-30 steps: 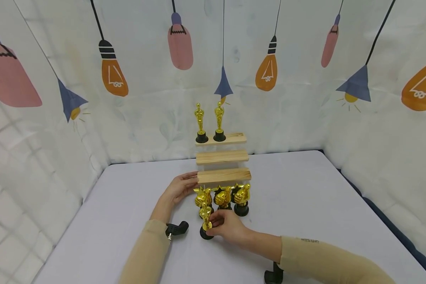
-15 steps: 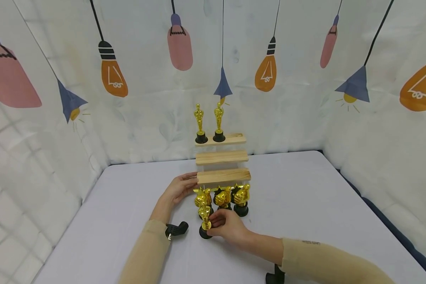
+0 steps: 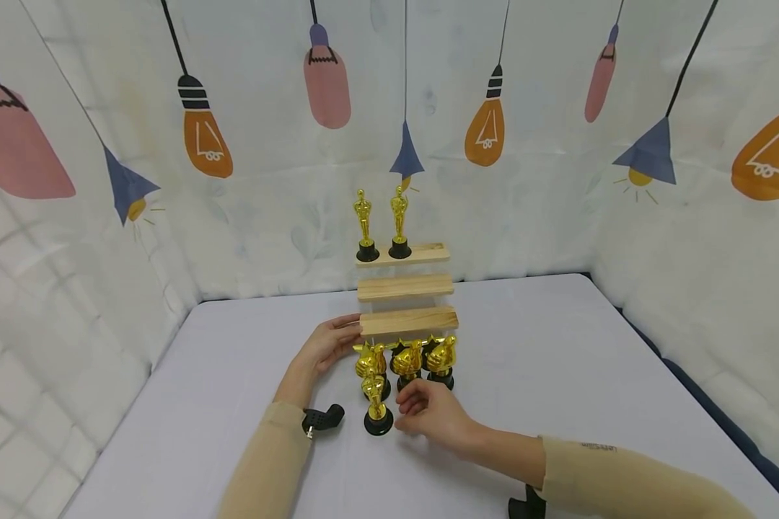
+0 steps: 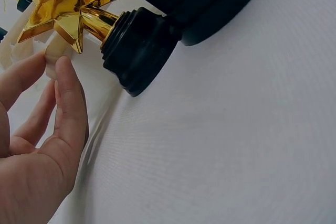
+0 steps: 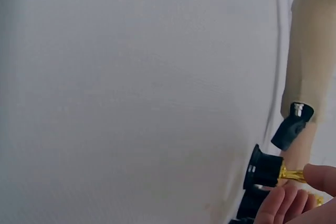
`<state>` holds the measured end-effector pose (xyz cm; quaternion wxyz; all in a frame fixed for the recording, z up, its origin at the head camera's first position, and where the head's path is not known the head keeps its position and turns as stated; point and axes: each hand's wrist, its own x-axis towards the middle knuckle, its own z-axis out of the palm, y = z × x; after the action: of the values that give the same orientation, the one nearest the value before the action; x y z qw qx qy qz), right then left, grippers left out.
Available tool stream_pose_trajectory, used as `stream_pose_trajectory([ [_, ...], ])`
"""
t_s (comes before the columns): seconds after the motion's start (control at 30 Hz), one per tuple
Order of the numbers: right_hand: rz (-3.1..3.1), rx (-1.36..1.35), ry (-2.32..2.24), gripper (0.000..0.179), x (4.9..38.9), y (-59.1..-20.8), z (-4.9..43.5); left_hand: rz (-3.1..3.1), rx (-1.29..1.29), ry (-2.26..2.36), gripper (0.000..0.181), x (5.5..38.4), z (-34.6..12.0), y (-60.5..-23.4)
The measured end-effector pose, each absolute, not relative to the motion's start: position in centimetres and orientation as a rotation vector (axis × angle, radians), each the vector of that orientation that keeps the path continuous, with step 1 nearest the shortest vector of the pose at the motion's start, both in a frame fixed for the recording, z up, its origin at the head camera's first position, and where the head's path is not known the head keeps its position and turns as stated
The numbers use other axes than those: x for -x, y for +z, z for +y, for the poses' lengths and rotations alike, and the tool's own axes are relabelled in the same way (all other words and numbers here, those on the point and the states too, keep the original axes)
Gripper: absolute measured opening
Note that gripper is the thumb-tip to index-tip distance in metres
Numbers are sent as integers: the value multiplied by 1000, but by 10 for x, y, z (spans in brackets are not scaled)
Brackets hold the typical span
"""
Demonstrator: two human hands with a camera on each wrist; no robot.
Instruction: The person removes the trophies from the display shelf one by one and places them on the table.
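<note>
The white surface [image 3: 526, 353] carried the whole display; a jolt to it could have unsettled every upright piece. The wooden rack [image 3: 405, 287], three boards in rising steps, was liable to shift if pushed at one end. The left hand [image 3: 327, 344] pinched the end of the lowest board, so an uneven pull there was the likeliest cause. The right hand [image 3: 436, 413] held nothing, its thumb and fingers spread beside the foremost statuette [image 3: 376, 405]; a low sideways brush could have tipped it. Three gold trophies [image 3: 407, 358] stood in a close row before the rack, where one fall might have spread. A star trophy [image 4: 55, 9] stood near the left fingers, its points apt to snag. The foremost statuette stood upright on the surface, before the row's leftmost trophy; a backward knock would have driven it into that neighbour.
</note>
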<state>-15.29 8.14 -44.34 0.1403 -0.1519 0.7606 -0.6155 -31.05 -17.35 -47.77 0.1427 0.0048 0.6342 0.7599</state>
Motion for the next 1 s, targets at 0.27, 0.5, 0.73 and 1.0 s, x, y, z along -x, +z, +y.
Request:
stream_pose_trajectory([
  [0.27, 2212, 520, -1732, 24, 152, -423, 89, 1816, -1, 2197, 54, 310, -174, -476],
  [0.5, 2164, 547, -1751, 21, 153, -399, 95, 1820, 14, 2193, 54, 308, -173, -476],
  [0.73, 2181, 548, -1783, 26, 169, -373, 104, 1821, 8, 2194, 52, 308, -173, -474],
  [1.0, 2213, 546, -1835, 24, 188, -346, 116, 1820, 23, 2191, 52, 309, -174, -474],
])
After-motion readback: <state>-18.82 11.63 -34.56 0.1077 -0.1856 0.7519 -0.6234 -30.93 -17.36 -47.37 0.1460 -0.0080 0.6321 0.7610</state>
